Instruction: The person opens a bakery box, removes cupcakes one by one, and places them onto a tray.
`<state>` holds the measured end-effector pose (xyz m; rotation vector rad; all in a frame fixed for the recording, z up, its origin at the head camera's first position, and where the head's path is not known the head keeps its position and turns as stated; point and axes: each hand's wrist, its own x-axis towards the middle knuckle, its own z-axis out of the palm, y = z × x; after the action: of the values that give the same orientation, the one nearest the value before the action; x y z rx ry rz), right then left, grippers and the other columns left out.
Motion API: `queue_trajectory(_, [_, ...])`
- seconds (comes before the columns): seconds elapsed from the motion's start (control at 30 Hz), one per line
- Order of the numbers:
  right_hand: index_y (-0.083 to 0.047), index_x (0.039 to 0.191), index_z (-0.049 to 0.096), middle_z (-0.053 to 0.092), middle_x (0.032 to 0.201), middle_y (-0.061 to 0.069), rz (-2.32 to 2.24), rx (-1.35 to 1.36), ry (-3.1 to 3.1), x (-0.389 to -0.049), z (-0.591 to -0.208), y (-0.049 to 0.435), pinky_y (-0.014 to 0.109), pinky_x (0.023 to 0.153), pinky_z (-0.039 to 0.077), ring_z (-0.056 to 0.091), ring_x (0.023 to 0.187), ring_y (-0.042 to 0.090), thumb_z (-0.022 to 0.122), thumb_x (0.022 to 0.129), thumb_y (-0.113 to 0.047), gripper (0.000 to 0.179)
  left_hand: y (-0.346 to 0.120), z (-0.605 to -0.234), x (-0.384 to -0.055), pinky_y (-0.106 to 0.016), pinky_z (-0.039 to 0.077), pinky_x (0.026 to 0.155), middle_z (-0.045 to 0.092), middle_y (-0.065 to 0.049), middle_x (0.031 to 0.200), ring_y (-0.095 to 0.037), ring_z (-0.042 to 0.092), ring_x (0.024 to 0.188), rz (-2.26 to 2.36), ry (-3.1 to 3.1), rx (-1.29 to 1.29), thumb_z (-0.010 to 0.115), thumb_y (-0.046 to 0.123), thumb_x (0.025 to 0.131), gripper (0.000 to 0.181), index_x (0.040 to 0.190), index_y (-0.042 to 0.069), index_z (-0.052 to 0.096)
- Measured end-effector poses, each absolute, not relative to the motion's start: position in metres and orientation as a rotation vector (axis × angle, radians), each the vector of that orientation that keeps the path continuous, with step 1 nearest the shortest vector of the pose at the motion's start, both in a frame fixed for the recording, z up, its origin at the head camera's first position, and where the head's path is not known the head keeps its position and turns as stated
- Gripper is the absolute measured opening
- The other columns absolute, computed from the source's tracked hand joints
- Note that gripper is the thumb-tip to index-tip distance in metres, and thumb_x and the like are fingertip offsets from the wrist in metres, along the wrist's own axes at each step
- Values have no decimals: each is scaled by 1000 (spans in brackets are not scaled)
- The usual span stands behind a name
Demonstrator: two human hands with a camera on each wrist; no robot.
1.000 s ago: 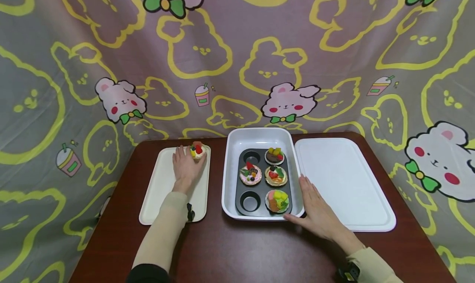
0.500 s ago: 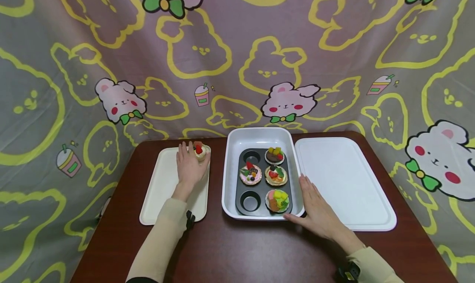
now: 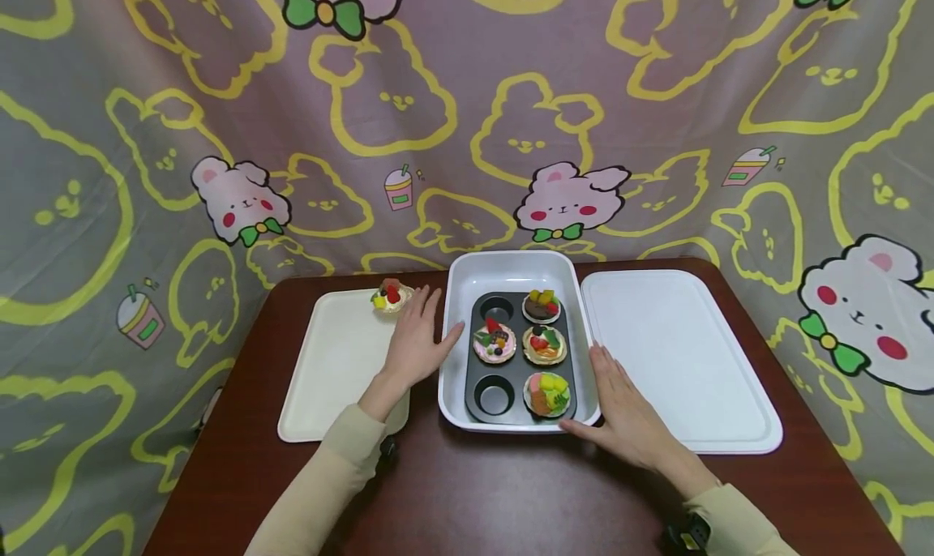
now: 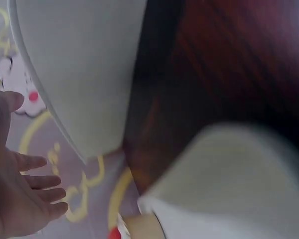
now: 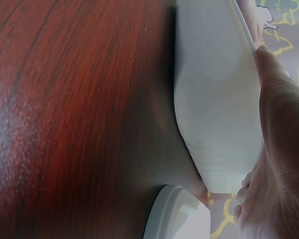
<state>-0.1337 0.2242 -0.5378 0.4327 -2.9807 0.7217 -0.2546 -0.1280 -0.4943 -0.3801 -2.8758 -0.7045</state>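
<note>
My left hand (image 3: 414,344) is above the gap between the cream tray (image 3: 328,361) and the white bin (image 3: 503,262), fingers spread and holding nothing. In the left wrist view the same hand (image 4: 20,194) is beside the bin's outer wall (image 4: 84,69). A toy fruit tart (image 3: 390,297) lies at the tray's far right corner. Straight fingers of my right hand (image 3: 631,418) rest along the bin's right side, its thumb at the near corner. Inside the bin, a dark muffin pan (image 3: 477,398) holds several toy tarts, such as a pink one (image 3: 494,344); two left cups hold none.
A flat white lid or tray (image 3: 679,361) lies to the right of the bin. All stand on a dark red-brown table (image 3: 496,491). A patterned cloth (image 3: 467,94) hangs behind and at both sides.
My left hand has let go of the tart at the tray's far right corner and moved right, toward the bin. The right hand has stayed on the bin.
</note>
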Motion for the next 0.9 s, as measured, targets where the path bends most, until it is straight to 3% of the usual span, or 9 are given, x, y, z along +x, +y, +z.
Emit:
queue_trajectory(0.1, [4, 174, 11, 19, 180, 33, 724, 435, -2978, -135, -536, 224, 65, 133, 28, 25, 166, 51, 80, 88, -69, 132, -116, -491, -246, -62, 31, 135, 37, -29, 174, -46, 33, 166, -736, -2882, -486, 67, 52, 105, 83, 165, -1, 44])
queue_trajectory(0.23, [2, 174, 8, 16, 182, 30, 742, 419, -3001, -137, -535, 224, 61, 137, 25, 22, 168, 50, 80, 88, -70, 133, -103, -488, -239, -59, 33, 134, 39, -27, 174, -44, 36, 165, -711, -2900, -607, 70, 52, 103, 82, 164, 1, 46])
queue_trajectory(0.37, [2, 174, 8, 15, 182, 30, 757, 422, -2999, -137, -535, 225, 43, 142, 9, 20, 169, 49, 79, 89, -70, 132, -91, -491, -239, -56, 34, 135, 42, -24, 174, -41, 38, 165, -659, -2928, -684, 71, 53, 103, 83, 165, 3, 46])
queue_trajectory(0.5, [3, 174, 8, 16, 182, 29, 756, 428, -2993, -136, -535, 227, 22, 136, -7, 19, 169, 49, 78, 90, -69, 131, -78, -494, -241, -55, 40, 132, 44, -23, 173, -40, 41, 163, -637, -2950, -728, 71, 54, 102, 84, 165, 4, 45])
queue_trajectory(0.57, [2, 175, 8, 16, 182, 29, 754, 423, -2994, -135, -535, 227, 27, 139, -4, 19, 169, 49, 77, 90, -70, 131, -71, -497, -242, -54, 43, 130, 47, -23, 171, -40, 45, 160, -640, -2963, -730, 72, 53, 102, 85, 166, 3, 45])
queue_trajectory(0.7, [2, 175, 8, 17, 182, 30, 751, 409, -2994, -135, -537, 226, 48, 142, 13, 21, 169, 49, 77, 90, -71, 132, -63, -505, -243, -51, 48, 126, 53, -22, 165, -37, 54, 153, -665, -2982, -687, 76, 53, 100, 92, 168, 3, 40])
queue_trajectory(0.77, [2, 175, 8, 18, 181, 30, 747, 415, -2988, -134, -538, 226, 49, 142, 14, 22, 168, 49, 77, 90, -71, 132, -62, -510, -243, -49, 49, 126, 55, -21, 163, -36, 57, 150, -658, -2990, -655, 77, 54, 98, 95, 169, 3, 38])
queue_trajectory(0.9, [4, 174, 10, 20, 180, 31, 732, 442, -2963, -132, -540, 225, 22, 137, -6, 24, 167, 50, 79, 90, -69, 131, -60, -517, -240, -47, 51, 124, 59, -19, 160, -34, 60, 146, -609, -2976, -619, 79, 54, 97, 94, 167, 4, 41])
